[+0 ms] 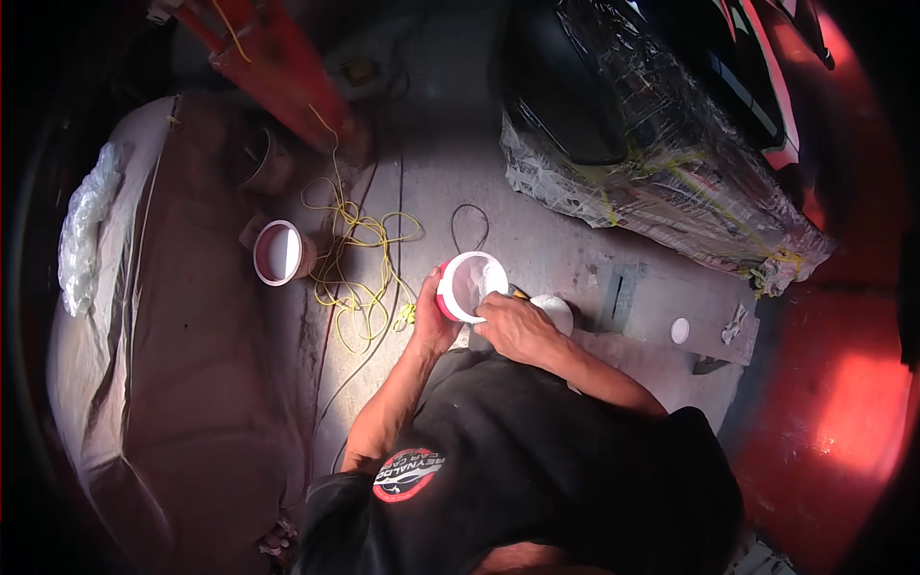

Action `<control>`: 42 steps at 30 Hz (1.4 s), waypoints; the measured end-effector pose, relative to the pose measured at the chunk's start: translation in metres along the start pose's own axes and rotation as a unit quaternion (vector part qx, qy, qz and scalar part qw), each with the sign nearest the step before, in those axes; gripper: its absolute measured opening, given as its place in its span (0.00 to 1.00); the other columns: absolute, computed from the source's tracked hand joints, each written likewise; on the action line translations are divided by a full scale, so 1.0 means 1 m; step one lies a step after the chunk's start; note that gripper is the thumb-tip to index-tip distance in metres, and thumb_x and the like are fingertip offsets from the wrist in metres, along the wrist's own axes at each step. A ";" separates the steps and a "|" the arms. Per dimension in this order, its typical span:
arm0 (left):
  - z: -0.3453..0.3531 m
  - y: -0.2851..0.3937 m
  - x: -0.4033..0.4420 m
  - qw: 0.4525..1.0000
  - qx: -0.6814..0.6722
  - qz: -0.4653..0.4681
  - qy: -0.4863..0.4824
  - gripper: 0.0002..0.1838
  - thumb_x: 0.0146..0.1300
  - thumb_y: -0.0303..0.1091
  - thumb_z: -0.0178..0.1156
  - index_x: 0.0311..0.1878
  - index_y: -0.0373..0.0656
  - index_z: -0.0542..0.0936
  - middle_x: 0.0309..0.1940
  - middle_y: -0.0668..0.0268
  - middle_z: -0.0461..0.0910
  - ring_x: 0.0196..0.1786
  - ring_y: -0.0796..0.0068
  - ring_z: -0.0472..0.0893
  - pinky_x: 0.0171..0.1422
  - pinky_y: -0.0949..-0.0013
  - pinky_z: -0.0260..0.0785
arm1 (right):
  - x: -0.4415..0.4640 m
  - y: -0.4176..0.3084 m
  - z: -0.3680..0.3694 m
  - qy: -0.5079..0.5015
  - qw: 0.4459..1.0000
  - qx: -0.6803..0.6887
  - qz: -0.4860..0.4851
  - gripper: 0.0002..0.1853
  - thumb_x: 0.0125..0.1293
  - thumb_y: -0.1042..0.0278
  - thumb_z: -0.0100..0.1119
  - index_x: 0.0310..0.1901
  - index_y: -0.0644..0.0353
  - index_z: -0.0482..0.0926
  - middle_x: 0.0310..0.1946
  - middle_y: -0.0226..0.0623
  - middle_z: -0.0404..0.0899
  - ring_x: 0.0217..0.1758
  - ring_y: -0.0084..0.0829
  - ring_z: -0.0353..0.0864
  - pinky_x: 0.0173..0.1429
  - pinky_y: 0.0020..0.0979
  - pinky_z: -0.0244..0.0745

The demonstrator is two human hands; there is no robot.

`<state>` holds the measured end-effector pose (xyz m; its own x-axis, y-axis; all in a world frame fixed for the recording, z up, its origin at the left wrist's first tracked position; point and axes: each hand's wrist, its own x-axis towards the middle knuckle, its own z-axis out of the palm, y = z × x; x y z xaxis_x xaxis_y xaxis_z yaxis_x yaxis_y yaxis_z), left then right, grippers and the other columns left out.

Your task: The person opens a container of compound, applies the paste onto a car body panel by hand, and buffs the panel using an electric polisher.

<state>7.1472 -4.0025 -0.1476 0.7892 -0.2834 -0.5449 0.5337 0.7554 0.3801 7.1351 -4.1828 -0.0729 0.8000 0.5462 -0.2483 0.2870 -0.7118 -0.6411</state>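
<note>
A white-rimmed tub [450,305] with a red side is tilted toward me in front of my chest. My left hand [438,316] is wrapped around its left side. Closed fingers of my right hand [516,328] reach over the near right rim; what they pinch, if anything, is hidden. Inside the tub is a pale, whitish content [476,281]. Just beyond my right knuckles a small yellow and black object [519,292] shows, partly covered. A white round thing [553,311], a lid or container top, appears right of that hand.
A tangled yellow cord [359,230] lies on the floor ahead-left, near a white-rimmed bucket [297,253]. A covered bulky form [206,335] stands left, a red metal stand [278,72] beyond. Plastic-and-paper-wrapped car panel [661,192] is ahead-right; a white disc [680,331] lies right.
</note>
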 end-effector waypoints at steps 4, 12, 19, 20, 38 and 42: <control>0.005 0.037 0.031 1.000 0.002 0.003 -0.004 0.27 0.76 0.56 0.49 0.68 0.48 0.74 0.63 0.61 0.79 0.66 0.60 0.78 0.72 0.53 0.69 | 0.041 -0.009 -0.026 0.040 0.999 -0.030 0.009 0.15 0.69 0.62 0.63 0.51 0.63 0.80 0.47 0.45 0.78 0.52 0.51 0.82 0.56 0.48 0.77; 0.028 0.117 0.160 0.999 0.038 0.014 -0.024 0.30 0.76 0.57 0.47 0.68 0.45 0.74 0.64 0.59 0.79 0.67 0.59 0.78 0.73 0.53 0.68 | 0.171 0.047 -0.081 0.028 0.999 -0.032 -0.011 0.13 0.69 0.60 0.64 0.41 0.64 0.81 0.43 0.44 0.79 0.51 0.50 0.83 0.55 0.48 0.80; 0.124 0.235 0.348 0.996 0.066 -0.048 -0.033 0.30 0.77 0.56 0.45 0.70 0.43 0.72 0.68 0.57 0.76 0.71 0.57 0.75 0.77 0.52 0.64 | 0.334 0.127 -0.212 0.035 0.998 -0.043 0.003 0.12 0.67 0.63 0.65 0.47 0.61 0.81 0.48 0.40 0.77 0.51 0.47 0.83 0.56 0.44 0.80; 0.139 0.244 0.365 0.996 0.065 -0.051 -0.042 0.30 0.77 0.55 0.44 0.70 0.43 0.72 0.68 0.57 0.76 0.71 0.57 0.75 0.77 0.52 0.64 | 0.346 0.133 -0.230 0.038 0.998 -0.057 0.003 0.13 0.67 0.62 0.65 0.48 0.61 0.81 0.48 0.40 0.77 0.51 0.47 0.83 0.56 0.44 0.80; 0.302 0.353 0.559 0.956 0.155 -0.191 -0.158 0.28 0.78 0.52 0.47 0.69 0.42 0.73 0.65 0.58 0.78 0.68 0.59 0.77 0.76 0.54 0.65 | 0.464 0.181 -0.379 0.176 0.966 -0.030 0.186 0.18 0.64 0.60 0.69 0.53 0.56 0.83 0.50 0.37 0.80 0.50 0.46 0.83 0.53 0.43 0.83; 0.321 0.393 0.619 0.938 0.187 -0.193 -0.220 0.29 0.79 0.52 0.44 0.70 0.39 0.72 0.66 0.57 0.78 0.69 0.59 0.76 0.76 0.54 0.64 | 0.517 0.195 -0.400 0.228 0.952 -0.019 0.202 0.16 0.64 0.60 0.69 0.51 0.55 0.83 0.51 0.35 0.82 0.50 0.45 0.84 0.52 0.44 0.84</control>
<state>7.9428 -4.0713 -0.0953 0.5197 -0.7721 -0.3658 0.8100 0.3090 0.4985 7.8157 -4.2155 -0.0356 0.9922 -0.0187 -0.1229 -0.0817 -0.8431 -0.5315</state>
